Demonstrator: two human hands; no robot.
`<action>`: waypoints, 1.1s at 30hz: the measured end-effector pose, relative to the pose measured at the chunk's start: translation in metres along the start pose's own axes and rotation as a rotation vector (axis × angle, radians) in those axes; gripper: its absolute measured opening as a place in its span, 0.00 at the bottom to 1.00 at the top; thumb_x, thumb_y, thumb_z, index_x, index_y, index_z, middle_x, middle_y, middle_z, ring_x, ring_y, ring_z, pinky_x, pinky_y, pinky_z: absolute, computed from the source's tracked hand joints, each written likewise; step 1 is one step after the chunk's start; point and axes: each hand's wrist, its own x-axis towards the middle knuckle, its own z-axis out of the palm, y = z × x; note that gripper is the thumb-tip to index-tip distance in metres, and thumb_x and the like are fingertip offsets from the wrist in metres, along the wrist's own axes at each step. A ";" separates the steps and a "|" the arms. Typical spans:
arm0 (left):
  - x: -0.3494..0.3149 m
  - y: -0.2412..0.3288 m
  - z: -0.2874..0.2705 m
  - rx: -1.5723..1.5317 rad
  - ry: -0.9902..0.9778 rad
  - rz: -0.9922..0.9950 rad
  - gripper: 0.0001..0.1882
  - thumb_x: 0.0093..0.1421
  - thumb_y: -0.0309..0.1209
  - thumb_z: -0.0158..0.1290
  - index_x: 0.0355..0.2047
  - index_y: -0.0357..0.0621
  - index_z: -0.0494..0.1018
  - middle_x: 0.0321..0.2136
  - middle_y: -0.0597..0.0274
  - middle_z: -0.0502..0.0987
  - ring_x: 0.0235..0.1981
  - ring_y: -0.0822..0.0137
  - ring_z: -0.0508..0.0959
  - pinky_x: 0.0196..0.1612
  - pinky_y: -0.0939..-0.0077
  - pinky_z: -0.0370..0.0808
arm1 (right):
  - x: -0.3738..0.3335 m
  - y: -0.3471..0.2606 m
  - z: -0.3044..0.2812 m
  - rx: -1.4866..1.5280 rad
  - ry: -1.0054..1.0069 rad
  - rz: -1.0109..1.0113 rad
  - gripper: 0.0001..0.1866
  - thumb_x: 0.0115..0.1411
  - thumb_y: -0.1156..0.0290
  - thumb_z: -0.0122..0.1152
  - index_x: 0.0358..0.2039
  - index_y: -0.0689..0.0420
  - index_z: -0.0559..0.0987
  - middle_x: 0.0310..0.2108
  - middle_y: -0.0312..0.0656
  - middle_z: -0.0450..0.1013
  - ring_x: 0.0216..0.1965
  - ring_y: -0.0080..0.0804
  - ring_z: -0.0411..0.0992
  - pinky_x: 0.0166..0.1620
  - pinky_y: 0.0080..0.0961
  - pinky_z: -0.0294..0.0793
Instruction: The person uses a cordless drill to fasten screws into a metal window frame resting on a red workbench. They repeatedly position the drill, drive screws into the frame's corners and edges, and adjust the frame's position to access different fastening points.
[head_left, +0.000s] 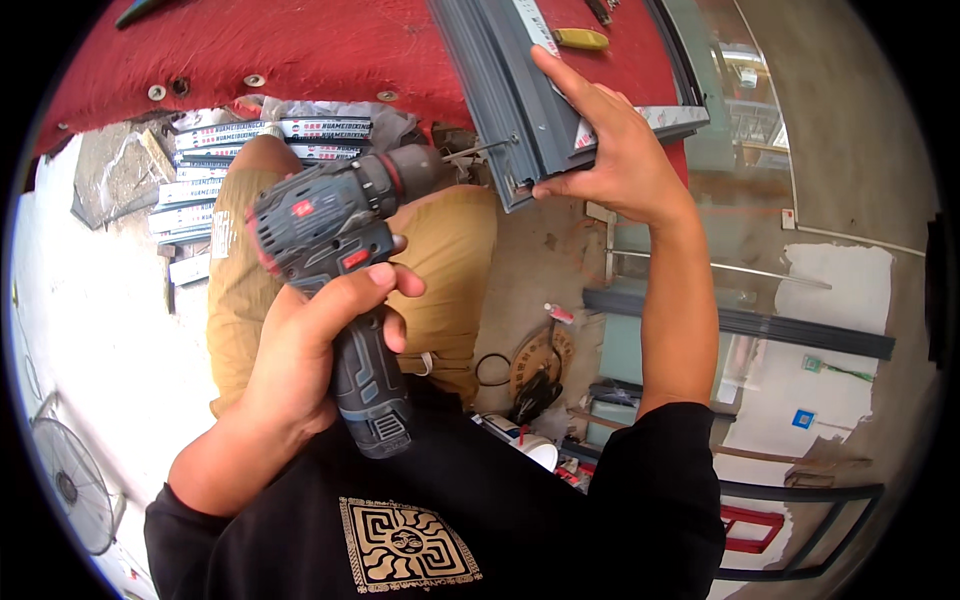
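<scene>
My left hand (325,325) is wrapped around the handle of a cordless drill (325,215), just left of the dark grey frame (525,95), while my right hand (628,150) clasps that frame at its near corner, thumb beneath and fingers spread along it. The long drill bit (477,151) meets the frame's left side near its end; whether it has bitten in, I cannot tell. A skid looks the likeliest trouble: a slanted push on smooth metal could send the tip scraping along the frame or toward my right thumb, close by. The frame's near end juts past the red-covered counter (270,45) beneath it, so heavy pressure might tip or twist it. On the frame's far side lies a yellow-handled tool (582,39); wrapped strips (205,190) lie stacked lower, well left of the frame.
</scene>
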 end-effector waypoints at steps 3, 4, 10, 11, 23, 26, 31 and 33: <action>-0.001 -0.008 -0.005 -0.013 0.024 0.016 0.24 0.70 0.34 0.58 0.61 0.34 0.71 0.44 0.53 0.82 0.30 0.69 0.81 0.33 0.75 0.80 | -0.002 -0.002 0.000 -0.005 0.010 0.004 0.65 0.36 0.61 0.88 0.78 0.39 0.66 0.48 0.42 0.81 0.51 0.47 0.75 0.60 0.41 0.69; -0.004 -0.008 -0.003 -0.004 0.051 0.005 0.25 0.70 0.34 0.57 0.63 0.33 0.69 0.44 0.52 0.82 0.29 0.68 0.81 0.33 0.74 0.80 | -0.002 -0.002 0.000 -0.008 -0.004 0.022 0.65 0.36 0.60 0.88 0.77 0.38 0.66 0.46 0.42 0.81 0.50 0.47 0.75 0.60 0.41 0.68; -0.018 -0.010 -0.016 0.041 0.056 0.113 0.28 0.66 0.35 0.59 0.63 0.33 0.69 0.42 0.52 0.81 0.25 0.67 0.80 0.31 0.70 0.80 | -0.013 0.005 0.000 -0.062 0.113 -0.071 0.61 0.39 0.60 0.87 0.76 0.41 0.68 0.51 0.42 0.78 0.56 0.48 0.72 0.66 0.44 0.66; -0.020 -0.010 -0.021 0.045 0.073 0.138 0.29 0.66 0.36 0.59 0.63 0.33 0.69 0.41 0.53 0.81 0.24 0.67 0.79 0.30 0.70 0.79 | -0.018 0.011 -0.002 -0.055 0.135 -0.060 0.61 0.39 0.60 0.87 0.76 0.41 0.68 0.51 0.42 0.78 0.56 0.48 0.72 0.66 0.44 0.66; -0.013 -0.008 -0.018 0.087 0.008 0.358 0.36 0.64 0.39 0.63 0.67 0.36 0.64 0.42 0.55 0.80 0.24 0.67 0.78 0.29 0.73 0.76 | -0.045 0.037 0.022 -0.117 0.434 -0.034 0.45 0.40 0.53 0.87 0.61 0.49 0.81 0.55 0.42 0.78 0.60 0.48 0.72 0.65 0.45 0.70; -0.011 0.003 -0.003 0.328 -0.029 0.545 0.43 0.61 0.40 0.68 0.69 0.35 0.61 0.47 0.53 0.80 0.29 0.65 0.81 0.35 0.70 0.80 | -0.068 -0.008 0.024 -0.119 0.716 0.071 0.46 0.46 0.53 0.86 0.66 0.51 0.78 0.59 0.45 0.75 0.61 0.51 0.72 0.67 0.44 0.69; -0.010 -0.003 0.032 0.580 -0.100 0.639 0.47 0.58 0.38 0.71 0.72 0.36 0.60 0.54 0.54 0.78 0.47 0.63 0.82 0.53 0.66 0.81 | -0.097 -0.103 0.086 0.579 0.741 -0.054 0.52 0.51 0.55 0.85 0.73 0.60 0.70 0.63 0.49 0.72 0.62 0.51 0.71 0.64 0.44 0.72; -0.010 -0.010 0.037 0.733 -0.225 0.560 0.45 0.60 0.36 0.69 0.72 0.37 0.60 0.59 0.54 0.75 0.57 0.60 0.79 0.62 0.62 0.76 | -0.098 -0.135 0.108 0.642 0.668 -0.087 0.57 0.52 0.62 0.83 0.78 0.59 0.60 0.66 0.51 0.69 0.64 0.54 0.69 0.64 0.46 0.73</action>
